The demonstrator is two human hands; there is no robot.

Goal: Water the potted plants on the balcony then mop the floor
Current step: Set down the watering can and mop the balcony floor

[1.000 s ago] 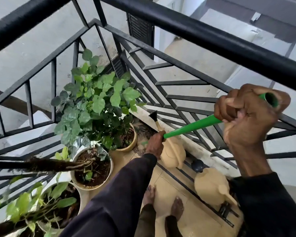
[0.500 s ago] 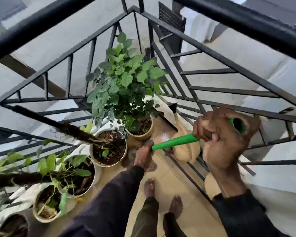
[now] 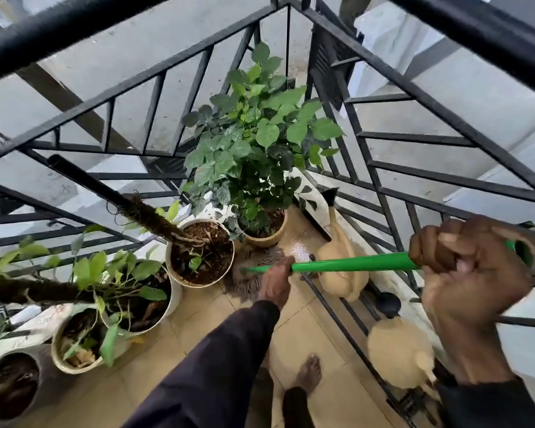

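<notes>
Both hands grip the green mop handle (image 3: 349,265): the left hand (image 3: 275,284) low, the right hand (image 3: 473,273) clenched near its top; the mop head (image 3: 254,273) lies on the wet tiled floor (image 3: 294,329) just right of the nearest white pot (image 3: 175,273); short strokes, probably, would spare the tan watering cans (image 3: 342,267)

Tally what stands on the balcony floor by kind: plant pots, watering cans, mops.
Plant pots: 5
Beige watering cans: 2
Green-handled mop: 1, held by the left hand and right hand
Total: 8
</notes>
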